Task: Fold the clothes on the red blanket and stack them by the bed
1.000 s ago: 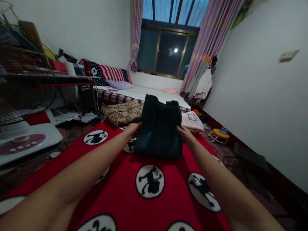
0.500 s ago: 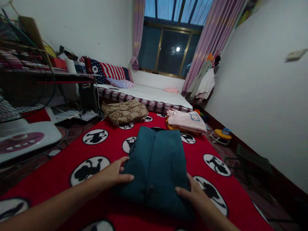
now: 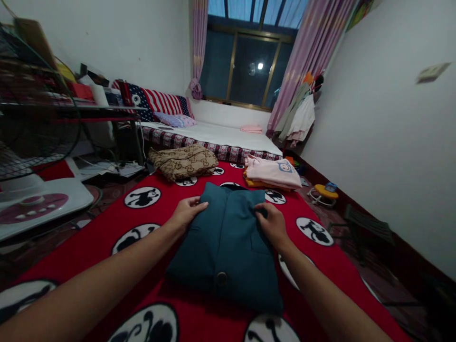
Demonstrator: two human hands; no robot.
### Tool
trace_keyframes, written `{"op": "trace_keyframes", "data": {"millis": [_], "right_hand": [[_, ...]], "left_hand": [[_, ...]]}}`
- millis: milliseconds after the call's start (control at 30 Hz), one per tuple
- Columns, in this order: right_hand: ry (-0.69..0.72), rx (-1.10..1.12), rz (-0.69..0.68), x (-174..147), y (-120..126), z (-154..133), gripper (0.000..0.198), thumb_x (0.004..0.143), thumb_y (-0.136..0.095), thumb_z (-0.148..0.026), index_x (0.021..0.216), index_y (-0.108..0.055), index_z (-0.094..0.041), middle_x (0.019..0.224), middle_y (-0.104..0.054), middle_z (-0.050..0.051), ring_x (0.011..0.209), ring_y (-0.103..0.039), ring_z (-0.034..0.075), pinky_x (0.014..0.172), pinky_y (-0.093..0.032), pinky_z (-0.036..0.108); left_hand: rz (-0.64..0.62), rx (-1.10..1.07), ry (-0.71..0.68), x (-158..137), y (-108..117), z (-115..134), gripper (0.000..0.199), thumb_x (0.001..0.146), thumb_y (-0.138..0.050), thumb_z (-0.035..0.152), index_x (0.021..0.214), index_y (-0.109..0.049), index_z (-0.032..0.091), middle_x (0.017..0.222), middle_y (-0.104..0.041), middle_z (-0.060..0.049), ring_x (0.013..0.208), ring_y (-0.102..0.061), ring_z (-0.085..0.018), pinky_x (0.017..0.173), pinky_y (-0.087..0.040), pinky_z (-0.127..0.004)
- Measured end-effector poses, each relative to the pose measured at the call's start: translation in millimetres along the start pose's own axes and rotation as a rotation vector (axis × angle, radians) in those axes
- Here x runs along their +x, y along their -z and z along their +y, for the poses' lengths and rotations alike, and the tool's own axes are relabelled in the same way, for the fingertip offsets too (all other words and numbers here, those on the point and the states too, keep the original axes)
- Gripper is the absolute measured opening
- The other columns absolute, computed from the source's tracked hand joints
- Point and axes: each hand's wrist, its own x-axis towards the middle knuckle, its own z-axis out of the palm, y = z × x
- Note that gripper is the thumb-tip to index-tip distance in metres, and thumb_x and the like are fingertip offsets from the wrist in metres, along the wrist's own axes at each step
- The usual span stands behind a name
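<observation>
A folded dark teal jacket [image 3: 231, 237] lies in front of me, its large round button [image 3: 221, 279] near the front edge. My left hand [image 3: 188, 211] grips the jacket's upper left side, thumb on top and the fingers partly hidden behind the edge. On the upper right part, my right hand [image 3: 272, 223] pinches the cloth between thumb and fingers. Beneath the jacket is a red blanket [image 3: 146, 285] with black figures in white circles.
Beyond the jacket lie a folded brown patterned garment [image 3: 185, 161] and a pink folded shirt [image 3: 274, 172] on mustard cloth. A fan [image 3: 39, 95] and a cluttered desk stand at left. At right are a yellow-topped stool [image 3: 326, 191] and a dark folding stool [image 3: 368, 221].
Both hands have moved from the jacket's lower sides up towards its far end. The jacket's front now lies closer to flat, with the button plainly seen. The view has shifted slightly.
</observation>
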Motion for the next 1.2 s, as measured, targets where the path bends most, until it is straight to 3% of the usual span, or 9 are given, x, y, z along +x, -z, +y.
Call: {"op": "trace_keyframes", "data": {"millis": [100, 233, 300, 400, 500, 600, 867, 1067, 1200], "right_hand": [[0.036, -0.020, 0.104, 16.9, 2.9, -2.3, 0.022, 0.086, -0.050, -0.019, 0.101, -0.067, -0.020, 0.107, -0.065, 0.007, 0.106, -0.060, 0.019, 0.095, -0.045, 0.031], [-0.218, -0.390, -0.124, 42.1, -1.0, -6.3, 0.035, 0.082, -0.060, -0.018, 0.116, -0.066, -0.019, 0.138, -0.049, 0.015, 0.124, -0.050, 0.029, 0.099, -0.043, 0.039], [-0.229, -0.495, -0.137, 49.9, -10.4, -13.8, 0.048, 0.083, -0.062, -0.025, 0.130, -0.057, -0.020, 0.153, -0.031, 0.016, 0.137, -0.036, 0.033, 0.105, -0.037, 0.046], [-0.208, -0.473, -0.191, 54.1, -34.1, -24.6, 0.056, 0.091, -0.050, -0.044, 0.143, -0.044, -0.025, 0.159, -0.022, 0.011, 0.144, -0.022, 0.032, 0.110, -0.027, 0.055], [-0.293, -0.448, -0.327, 53.0, -60.1, -23.1, 0.057, 0.094, -0.035, -0.055, 0.145, -0.041, -0.030, 0.159, -0.024, 0.008, 0.145, -0.017, 0.034, 0.110, -0.019, 0.064], [-0.327, -0.461, -0.394, 55.0, -74.9, -11.9, 0.058, 0.095, -0.028, -0.057, 0.146, -0.038, -0.034, 0.161, -0.019, 0.005, 0.147, -0.011, 0.034, 0.109, -0.017, 0.067], [-0.408, -0.433, -0.595, 87.3, -76.7, -0.7, 0.070, 0.090, -0.024, -0.068, 0.152, -0.022, -0.036, 0.163, -0.002, 0.002, 0.148, -0.001, 0.035, 0.107, -0.015, 0.070], [-0.478, -0.457, -0.576, 99.8, -88.5, -2.0, 0.070, 0.089, -0.025, -0.068, 0.152, -0.019, -0.037, 0.163, -0.007, 0.007, 0.146, -0.004, 0.039, 0.101, -0.013, 0.076], [-0.455, -0.451, -0.459, 99.9, -91.6, 2.9, 0.069, 0.089, -0.026, -0.069, 0.149, -0.030, -0.036, 0.159, -0.023, 0.009, 0.144, -0.016, 0.038, 0.103, -0.014, 0.073]], "left_hand": [[0.106, 0.410, -0.341, 18.7, -3.6, 15.1, 0.034, 0.073, -0.072, 0.027, 0.104, -0.067, 0.014, 0.103, -0.072, -0.009, 0.093, -0.068, -0.021, 0.085, -0.053, -0.030], [0.163, 1.132, -0.281, 43.2, -17.7, 31.0, 0.053, 0.067, -0.074, 0.015, 0.119, -0.061, 0.011, 0.122, -0.063, -0.017, 0.115, -0.059, -0.031, 0.098, -0.046, -0.039], [0.165, 1.263, -0.301, 47.8, -33.9, 30.9, 0.068, 0.068, -0.074, 0.018, 0.132, -0.052, 0.011, 0.134, -0.053, -0.021, 0.124, -0.050, -0.036, 0.102, -0.042, -0.044], [0.053, 1.399, -0.409, 50.7, -62.5, 15.0, 0.060, 0.086, -0.057, 0.038, 0.141, -0.044, 0.017, 0.146, -0.043, -0.017, 0.136, -0.038, -0.032, 0.111, -0.031, -0.047], [-0.101, 1.435, -0.304, 58.2, -80.6, -14.4, 0.056, 0.094, -0.035, 0.051, 0.143, -0.043, 0.024, 0.155, -0.034, -0.011, 0.144, -0.025, -0.032, 0.115, -0.020, -0.055], [-0.108, 1.404, -0.226, 72.8, -82.2, -36.6, 0.059, 0.093, -0.031, 0.057, 0.147, -0.037, 0.034, 0.160, -0.021, -0.006, 0.147, -0.016, -0.034, 0.114, -0.016, -0.061], [-0.193, 1.344, -0.128, 115.9, -68.3, -35.6, 0.077, 0.084, -0.021, 0.078, 0.150, -0.026, 0.040, 0.162, -0.011, -0.002, 0.147, -0.009, -0.037, 0.113, -0.011, -0.065], [-0.123, 1.320, -0.142, 134.7, -62.3, -42.8, 0.076, 0.087, -0.020, 0.073, 0.152, -0.024, 0.035, 0.160, -0.024, -0.006, 0.147, -0.015, -0.032, 0.114, -0.014, -0.062], [-0.077, 1.312, -0.136, 139.3, -59.9, -43.8, 0.071, 0.091, -0.021, 0.066, 0.152, -0.026, 0.029, 0.159, -0.026, -0.007, 0.147, -0.018, -0.028, 0.117, -0.015, -0.055]]}}
